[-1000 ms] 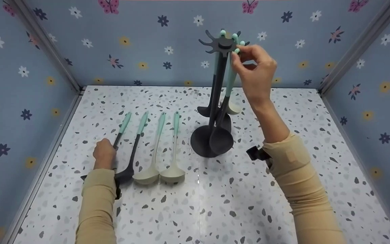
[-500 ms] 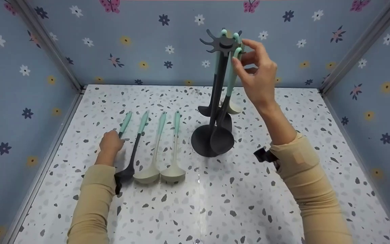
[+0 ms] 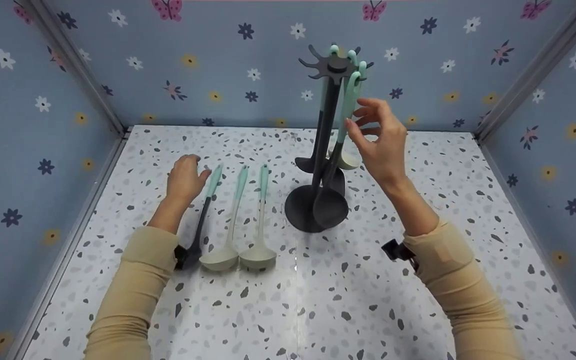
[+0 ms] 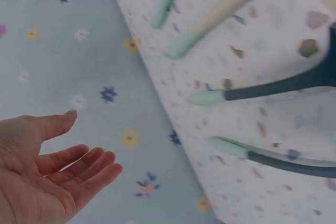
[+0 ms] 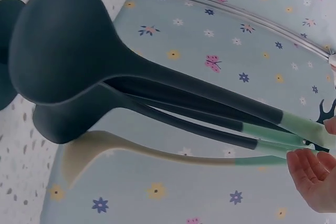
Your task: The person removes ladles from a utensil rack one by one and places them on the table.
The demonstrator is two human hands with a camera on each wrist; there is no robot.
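In the head view my left hand (image 3: pixel 184 181) hovers beside the mint handle of a black ladle (image 3: pixel 199 225), fingers loosely bent, holding nothing. Another black ladle (image 4: pixel 289 165) shows in the left wrist view; hand and arm hide it from the head camera. My right hand (image 3: pixel 380 142) is at a black utensil rack (image 3: pixel 327 130), thumb and fingers spread beside the mint handle of a black spoon (image 3: pixel 330 207). Whether the thumb touches that handle I cannot tell. Behind the spoon hang another black utensil (image 5: pixel 79 111) and a cream one (image 5: pixel 97 153).
Two cream ladles (image 3: pixel 219 257) with mint handles lie in the row between the left hand and the rack. The speckled tabletop (image 3: pixel 338 310) is enclosed by flowered walls (image 3: pixel 248 100) at back and sides. Bare hooks (image 3: pixel 313 62) stick out on the rack's left.
My left hand has let go of the leftmost ladle and moved up and right. From the hook ring, the right hand has come down along the spoon's handle, fingers apart.
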